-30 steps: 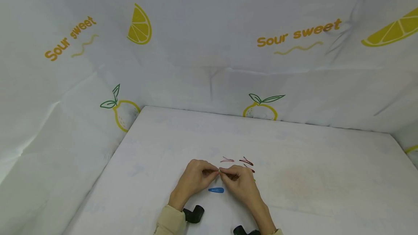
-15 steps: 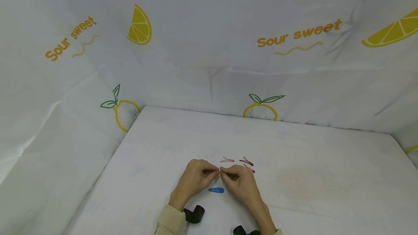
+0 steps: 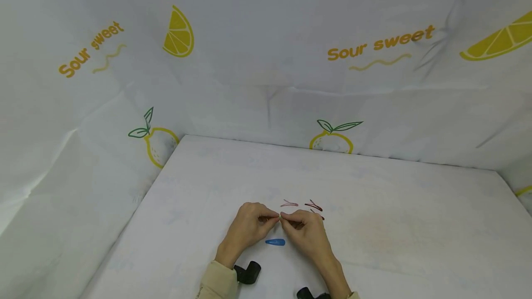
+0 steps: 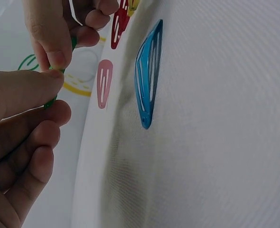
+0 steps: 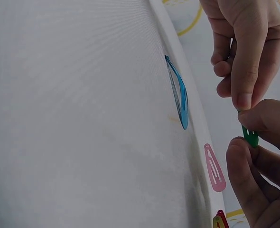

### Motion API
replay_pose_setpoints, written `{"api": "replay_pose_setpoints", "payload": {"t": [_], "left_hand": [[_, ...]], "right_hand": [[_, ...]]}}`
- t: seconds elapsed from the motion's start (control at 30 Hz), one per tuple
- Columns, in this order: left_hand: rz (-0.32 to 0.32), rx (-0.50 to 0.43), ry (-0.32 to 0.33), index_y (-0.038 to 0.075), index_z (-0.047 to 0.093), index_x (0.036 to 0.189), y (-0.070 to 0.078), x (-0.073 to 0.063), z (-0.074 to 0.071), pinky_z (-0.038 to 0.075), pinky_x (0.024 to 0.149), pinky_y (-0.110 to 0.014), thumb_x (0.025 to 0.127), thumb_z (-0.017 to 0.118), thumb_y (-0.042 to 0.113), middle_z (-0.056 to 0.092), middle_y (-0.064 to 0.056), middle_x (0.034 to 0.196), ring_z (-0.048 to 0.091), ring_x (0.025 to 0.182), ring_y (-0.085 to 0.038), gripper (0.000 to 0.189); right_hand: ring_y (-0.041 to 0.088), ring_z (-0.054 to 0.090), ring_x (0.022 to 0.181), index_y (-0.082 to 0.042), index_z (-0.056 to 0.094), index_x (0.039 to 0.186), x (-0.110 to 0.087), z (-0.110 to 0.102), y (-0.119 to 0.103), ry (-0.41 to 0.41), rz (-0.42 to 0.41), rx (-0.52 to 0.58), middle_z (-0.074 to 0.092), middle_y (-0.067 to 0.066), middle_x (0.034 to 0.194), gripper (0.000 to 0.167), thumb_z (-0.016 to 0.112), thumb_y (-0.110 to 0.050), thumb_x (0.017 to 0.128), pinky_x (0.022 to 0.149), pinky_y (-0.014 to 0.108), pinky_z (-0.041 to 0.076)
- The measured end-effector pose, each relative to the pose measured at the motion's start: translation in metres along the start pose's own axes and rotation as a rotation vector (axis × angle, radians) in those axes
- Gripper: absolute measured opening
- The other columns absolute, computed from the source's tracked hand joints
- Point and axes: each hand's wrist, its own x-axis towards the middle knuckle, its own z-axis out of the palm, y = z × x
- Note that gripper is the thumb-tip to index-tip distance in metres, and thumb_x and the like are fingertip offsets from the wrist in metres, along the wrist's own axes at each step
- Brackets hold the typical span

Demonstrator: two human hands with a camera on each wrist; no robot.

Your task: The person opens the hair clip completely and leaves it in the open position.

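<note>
Between them, my left hand (image 3: 249, 223) and right hand (image 3: 306, 235) pinch a small green snap hair clip (image 5: 250, 137) above the table. Fingertips cover most of this clip; green bits show in both wrist views. Below and between the hands, a blue snap hair clip (image 3: 275, 242) lies on the table. Beyond them lie a pink hair clip (image 3: 289, 204) and a dark red hair clip (image 3: 314, 205). Another red clip (image 3: 320, 216) is partly hidden behind the right hand. A yellow clip (image 5: 218, 222) shows at the edge of the right wrist view.
The table (image 3: 199, 174) has a white cover. White cloth walls (image 3: 249, 59) with lemon prints stand behind it and at the left. Black wrist-worn devices (image 3: 248, 273) sit below both hands, near the sleeves.
</note>
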Motion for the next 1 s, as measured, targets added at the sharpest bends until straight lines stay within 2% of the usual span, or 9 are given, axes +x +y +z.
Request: {"api": "replay_pose_setpoints", "payload": {"t": [0.4,0.73,0.9,1.0], "left_hand": [[0.006,0.009,0.002,0.008,0.083,0.091,0.0049,0.0015,0.0017,0.052,0.066,-0.015,0.085,0.080,0.004,0.079,-0.002,0.080,0.069,0.070,-0.007,0.008],[-0.003,-0.017,-0.001,0.006,0.082,0.090,0.0046,0.0027,0.0035,0.052,0.065,-0.015,0.085,0.079,0.003,0.079,-0.003,0.081,0.068,0.069,-0.005,0.006],[-0.009,-0.025,0.008,0.006,0.082,0.089,0.0029,0.0029,0.0056,0.053,0.066,-0.015,0.085,0.080,0.004,0.078,-0.002,0.080,0.067,0.068,-0.003,0.005],[-0.018,-0.022,0.015,0.007,0.082,0.090,0.0020,0.0032,0.0061,0.053,0.066,-0.015,0.085,0.080,0.005,0.079,-0.001,0.080,0.067,0.069,-0.003,0.005]], "right_hand": [[-0.006,0.047,0.058,-0.004,0.083,0.088,-0.0003,-0.0009,-0.0015,0.042,-0.031,-0.021,0.074,0.000,0.069,0.017,0.080,0.009,0.077,0.051,0.014,0.042],[-0.003,0.058,0.060,-0.002,0.082,0.089,0.0007,-0.0010,-0.0001,0.037,-0.036,-0.064,0.075,0.003,0.072,0.016,0.080,0.008,0.077,0.056,0.016,0.051],[-0.002,0.061,0.058,0.002,0.081,0.095,0.0005,-0.0007,0.0012,0.043,-0.018,-0.095,0.073,0.004,0.068,0.017,0.082,0.005,0.079,0.056,0.016,0.053],[-0.002,0.061,0.057,0.002,0.081,0.094,-0.0001,-0.0014,0.0018,0.055,-0.009,-0.097,0.071,0.003,0.067,0.015,0.083,0.003,0.079,0.056,0.017,0.053]]}}
